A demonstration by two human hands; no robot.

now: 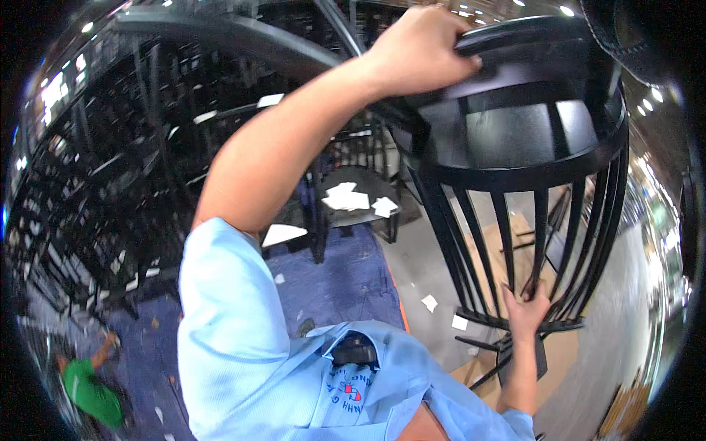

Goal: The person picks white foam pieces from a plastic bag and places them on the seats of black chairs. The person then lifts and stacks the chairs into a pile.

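Note:
A black wooden chair with a row of slim spindles is held up before me on the right. My left hand reaches across at the top, its fingers wrapped over the edge of the chair's upper black part. Lower down, my right hand grips around a spindle near the rail where the spindles end. Both forearms are bare below light blue sleeves. Some of the left fingertips are hidden behind the chair's edge.
Many black chairs are stacked at the left. White paper pieces lie on a dark seat. A blue mat and tan cardboard cover parts of the grey floor. A person in green is at lower left.

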